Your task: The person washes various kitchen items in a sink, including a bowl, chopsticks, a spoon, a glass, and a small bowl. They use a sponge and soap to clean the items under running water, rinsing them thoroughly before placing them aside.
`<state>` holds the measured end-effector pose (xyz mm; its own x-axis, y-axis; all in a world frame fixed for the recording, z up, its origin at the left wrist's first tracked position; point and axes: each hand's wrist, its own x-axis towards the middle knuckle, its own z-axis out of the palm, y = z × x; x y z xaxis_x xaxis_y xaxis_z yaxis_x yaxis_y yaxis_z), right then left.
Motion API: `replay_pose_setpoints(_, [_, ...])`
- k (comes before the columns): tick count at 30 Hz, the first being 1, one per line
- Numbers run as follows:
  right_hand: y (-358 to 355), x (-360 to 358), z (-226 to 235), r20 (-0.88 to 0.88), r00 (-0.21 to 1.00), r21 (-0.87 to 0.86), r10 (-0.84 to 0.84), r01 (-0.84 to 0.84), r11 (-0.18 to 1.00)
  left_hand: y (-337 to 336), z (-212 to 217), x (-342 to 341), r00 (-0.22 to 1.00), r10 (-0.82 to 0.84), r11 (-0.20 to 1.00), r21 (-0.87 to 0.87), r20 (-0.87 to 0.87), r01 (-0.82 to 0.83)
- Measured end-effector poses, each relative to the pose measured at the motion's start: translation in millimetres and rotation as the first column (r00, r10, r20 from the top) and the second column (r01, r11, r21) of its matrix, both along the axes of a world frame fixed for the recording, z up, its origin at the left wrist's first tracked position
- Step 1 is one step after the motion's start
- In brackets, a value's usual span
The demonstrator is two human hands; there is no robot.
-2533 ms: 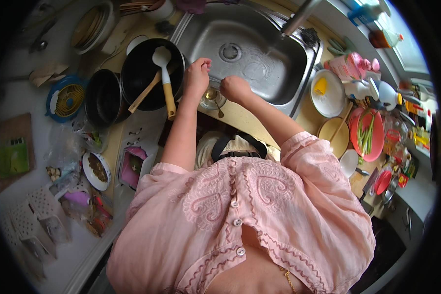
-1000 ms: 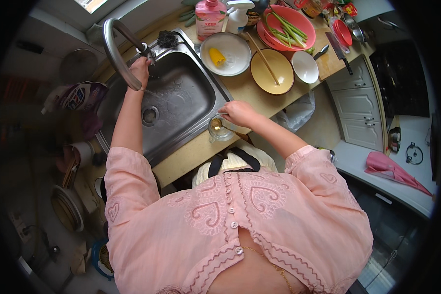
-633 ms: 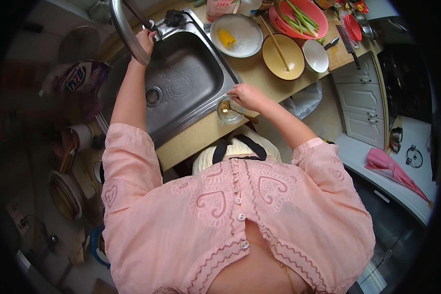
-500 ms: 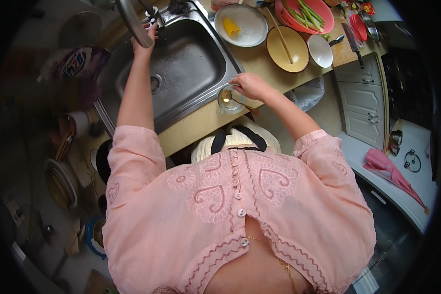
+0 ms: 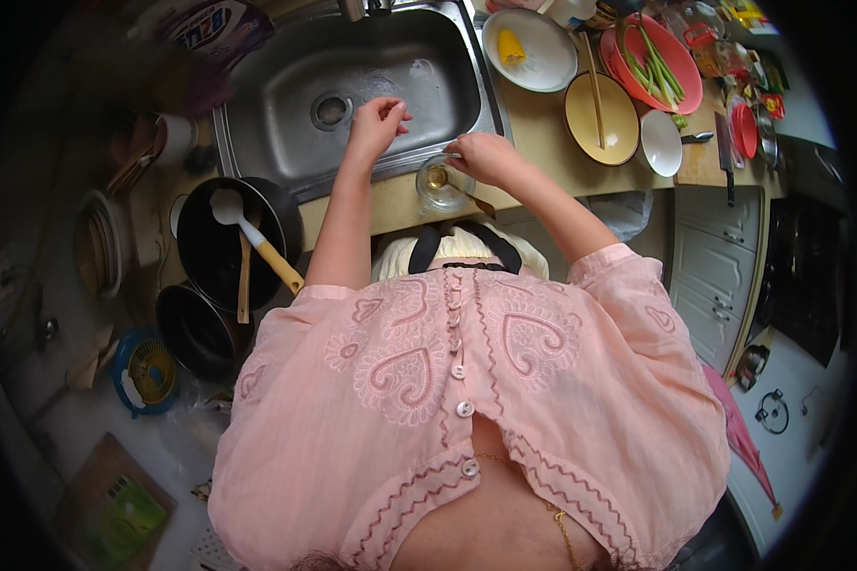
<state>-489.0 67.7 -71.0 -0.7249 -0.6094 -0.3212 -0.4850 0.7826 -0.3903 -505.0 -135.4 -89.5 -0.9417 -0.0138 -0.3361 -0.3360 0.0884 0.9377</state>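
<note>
my right hand (image 5: 486,158), the nearer, grips the rim of the glass cup (image 5: 434,197) just left of it, spoon (image 5: 479,203) slanting rightward toward me; my left hand (image 5: 375,128), empty, curls loosely over the sink (image 5: 281,133).

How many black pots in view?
2. The bigger pot, with a ladle lying across it, is left of the person, below the sink in the picture. The smaller pot is just below it. More may be hidden.

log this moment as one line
left hand: over sink | right hand: gripping glass cup rim | spoon: in cup
</note>
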Motion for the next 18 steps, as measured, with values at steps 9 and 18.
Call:
replay_pose_setpoints(9, [-2.3, 29.4, 62.0, 0.154, 0.978, 0.275, -0.139, 0.093, 0.957, 2.6, 5.0, 45.9, 0.999, 0.021, 0.994, -0.104, 0.024, -0.018])
replay_pose_setpoints(18, [21.8, 19.4, 25.2, 0.630, 0.772, -0.030, -0.081, 0.128, 0.991, 13.2, 24.0, 72.4, 0.997, 0.041, 0.966, -0.253, -0.070, -0.058])
